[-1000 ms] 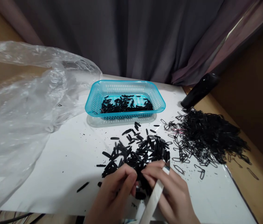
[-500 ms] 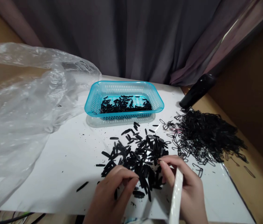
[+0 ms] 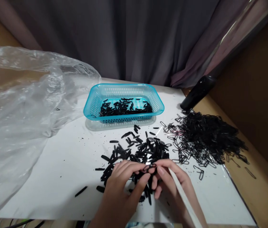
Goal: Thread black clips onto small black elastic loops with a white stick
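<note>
Over a heap of flat black oblong pieces (image 3: 157,148), my two hands meet at the fingertips. Between them sits a small black loop (image 3: 150,167), thin and elongated. My left hand (image 3: 125,186) is closed at its left end, index finger against it and thumb just below. At the other end, my right hand (image 3: 172,177) pinches it between thumb and index finger. A slender white stick (image 3: 183,196) also rests in my right hand, slanting down toward the bottom edge; its tip is hidden by the fingers.
Behind the heap stands a blue plastic basket (image 3: 124,85) holding more black pieces. A large tangle of black loops (image 3: 210,136) lies at right, beside a black cylindrical object (image 3: 198,92). Crumpled clear plastic (image 3: 24,126) covers the left. A dark curtain (image 3: 124,38) hangs behind.
My hands have come together over the heap. My left hand moved up and right, my right hand shifted slightly left, and the black loop now shows between them. The view turned slightly.
</note>
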Motion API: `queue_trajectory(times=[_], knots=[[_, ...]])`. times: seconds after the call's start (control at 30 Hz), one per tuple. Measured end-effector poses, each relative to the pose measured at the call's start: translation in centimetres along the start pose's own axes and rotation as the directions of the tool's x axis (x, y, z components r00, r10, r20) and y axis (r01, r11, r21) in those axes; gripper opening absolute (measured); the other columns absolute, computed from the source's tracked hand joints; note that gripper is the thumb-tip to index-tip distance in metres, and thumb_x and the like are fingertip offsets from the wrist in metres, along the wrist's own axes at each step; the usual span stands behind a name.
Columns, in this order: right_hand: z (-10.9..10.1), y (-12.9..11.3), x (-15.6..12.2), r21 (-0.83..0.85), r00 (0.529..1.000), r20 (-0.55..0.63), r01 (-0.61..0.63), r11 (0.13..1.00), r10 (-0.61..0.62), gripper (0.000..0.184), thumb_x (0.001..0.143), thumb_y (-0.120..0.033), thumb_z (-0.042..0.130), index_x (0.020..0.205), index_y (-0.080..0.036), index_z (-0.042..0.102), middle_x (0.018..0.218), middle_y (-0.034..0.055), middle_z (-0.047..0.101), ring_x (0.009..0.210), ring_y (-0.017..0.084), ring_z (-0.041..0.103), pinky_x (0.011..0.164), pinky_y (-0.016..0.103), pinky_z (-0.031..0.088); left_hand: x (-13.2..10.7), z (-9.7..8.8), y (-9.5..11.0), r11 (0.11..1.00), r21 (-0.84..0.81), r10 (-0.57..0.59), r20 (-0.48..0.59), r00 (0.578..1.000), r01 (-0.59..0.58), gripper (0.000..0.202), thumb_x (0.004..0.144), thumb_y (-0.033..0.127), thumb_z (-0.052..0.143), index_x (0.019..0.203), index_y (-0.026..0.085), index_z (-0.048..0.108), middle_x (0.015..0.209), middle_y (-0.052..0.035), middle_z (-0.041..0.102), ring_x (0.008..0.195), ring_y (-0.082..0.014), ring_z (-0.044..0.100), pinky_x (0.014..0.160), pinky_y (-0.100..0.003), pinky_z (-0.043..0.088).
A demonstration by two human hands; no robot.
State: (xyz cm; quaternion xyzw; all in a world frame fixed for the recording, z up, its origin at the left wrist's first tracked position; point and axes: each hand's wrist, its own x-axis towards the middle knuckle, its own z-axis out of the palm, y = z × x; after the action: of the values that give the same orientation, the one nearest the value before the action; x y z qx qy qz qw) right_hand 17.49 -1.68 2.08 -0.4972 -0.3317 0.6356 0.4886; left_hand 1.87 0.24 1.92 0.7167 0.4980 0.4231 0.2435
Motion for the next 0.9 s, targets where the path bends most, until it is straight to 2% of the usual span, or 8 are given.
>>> queue_trajectory(times=[0.17, 0.3, 0.43, 0.6, 0.73, 0.83, 0.9], knots=[[0.04, -0.42, 0.0, -0.014, 0.997, 0.011, -0.077, 0.997, 0.077, 0.029, 0.089, -0.048, 0.068, 0.093, -0.019, 0.067, 0.072, 0.0008, 0.07, 0.054, 0.009, 0.064, 0.054, 0.018, 0.048, -0.05, 0.16, -0.23, 0.985, -0.07, -0.152, 0.094, 0.984, 0.159, 0.015, 0.083, 0.023, 0.066, 0.095, 0.027, 0.073, 0.089, 0.0045, 0.078, 0.079, -0.0154, 0.072, 0.074, -0.025, 0.055], [0.09, -0.63, -0.1, -0.026, 0.997, 0.013, -0.075, 0.997, 0.075, 0.035, 0.087, -0.053, 0.067, 0.095, -0.019, 0.069, 0.072, 0.0021, 0.07, 0.058, 0.011, 0.066, 0.056, 0.02, 0.049, 0.22, 0.19, 0.12, 0.948, -0.169, -0.25, 0.129, 0.96, 0.27, 0.011, 0.085, 0.025, 0.064, 0.087, 0.026, 0.075, 0.082, 0.0048, 0.078, 0.073, -0.0132, 0.073, 0.067, -0.019, 0.055], [-0.12, -0.73, -0.18, -0.007, 0.996, 0.006, -0.086, 0.996, 0.086, 0.032, 0.086, -0.048, 0.071, 0.104, -0.022, 0.071, 0.073, 0.0009, 0.07, 0.059, 0.01, 0.065, 0.06, 0.019, 0.053, 0.56, -0.05, 0.25, 0.924, -0.229, -0.289, 0.101, 0.952, 0.305, 0.012, 0.084, 0.025, 0.068, 0.074, 0.025, 0.075, 0.074, 0.0057, 0.077, 0.069, -0.0122, 0.073, 0.065, -0.016, 0.054], [-0.32, -0.76, 0.01, 0.011, 0.998, 0.012, -0.059, 0.998, 0.059, 0.026, 0.084, -0.037, 0.076, 0.107, -0.025, 0.073, 0.08, 0.0009, 0.071, 0.065, 0.01, 0.065, 0.063, 0.018, 0.055, 0.54, -0.43, -0.28, 0.927, -0.229, -0.295, 0.047, 0.954, 0.298, 0.009, 0.079, 0.021, 0.07, 0.076, 0.026, 0.076, 0.075, 0.0068, 0.078, 0.069, -0.011, 0.073, 0.065, -0.014, 0.055], [-0.48, -0.5, 0.05, -0.014, 0.999, 0.003, -0.047, 0.999, 0.048, 0.024, 0.085, -0.038, 0.075, 0.105, -0.025, 0.073, 0.075, -0.0001, 0.069, 0.059, 0.008, 0.061, 0.057, 0.017, 0.052, 0.57, -0.46, -0.52, 0.943, -0.206, -0.265, 0.019, 0.964, 0.263, 0.009, 0.079, 0.02, 0.071, 0.08, 0.027, 0.077, 0.077, 0.0066, 0.078, 0.069, -0.0101, 0.073, 0.066, -0.013, 0.055], [-0.5, -0.52, -0.09, -0.073, 0.999, -0.017, -0.043, 0.996, 0.042, 0.024, 0.085, -0.041, 0.074, 0.104, -0.025, 0.074, 0.07, -0.0013, 0.068, 0.053, 0.007, 0.057, 0.051, 0.016, 0.047, 0.65, -0.4, -0.59, 0.967, -0.186, -0.173, 0.035, 0.984, 0.176, 0.015, 0.08, 0.018, 0.072, 0.09, 0.027, 0.077, 0.077, 0.0069, 0.076, 0.065, -0.008, 0.069, 0.064, -0.012, 0.054], [-0.43, -0.7, -0.21, -0.143, 0.999, -0.035, -0.01, 0.99, 0.005, 0.023, 0.086, -0.041, 0.073, 0.104, -0.027, 0.074, 0.081, 0.0012, 0.072, 0.065, 0.011, 0.064, 0.059, 0.018, 0.05, 0.65, -0.36, -0.66, 0.98, -0.174, -0.09, 0.068, 0.994, 0.101, 0.023, 0.081, 0.015, 0.071, 0.1, 0.028, 0.076, 0.079, 0.0067, 0.075, 0.065, -0.0072, 0.067, 0.066, -0.011, 0.054]])
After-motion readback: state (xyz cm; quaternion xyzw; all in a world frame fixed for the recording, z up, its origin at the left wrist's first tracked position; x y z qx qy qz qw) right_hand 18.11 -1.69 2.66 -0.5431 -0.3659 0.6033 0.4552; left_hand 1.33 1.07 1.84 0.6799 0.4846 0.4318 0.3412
